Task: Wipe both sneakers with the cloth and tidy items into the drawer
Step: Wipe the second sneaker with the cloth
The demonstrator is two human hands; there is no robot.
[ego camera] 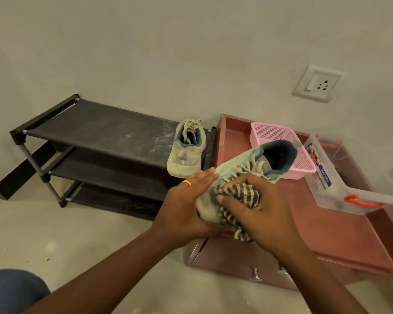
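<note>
**Sneaker held and wiped above the open drawer**

The left hand [186,207] cups the toe of a pale green sneaker [247,171] from the side and below, fingers laid flat along it, a gold ring [187,182] on one finger. The right hand [261,207] is closed around a checked cloth [241,200], pressing it onto the toe; a tail of cloth hangs below the hand. The shoe is held over a reddish drawer [340,241], heel pointing away.

In the drawer sits a pink basket [272,134], partly hidden by the heel; what it holds cannot be seen. Beside it, a clear box [327,177] with orange clips rests tilted on the drawer's right edge, its contents unclear.

The second sneaker [187,150] stands on the top shelf of a black rack [95,130], at its right end.
</note>
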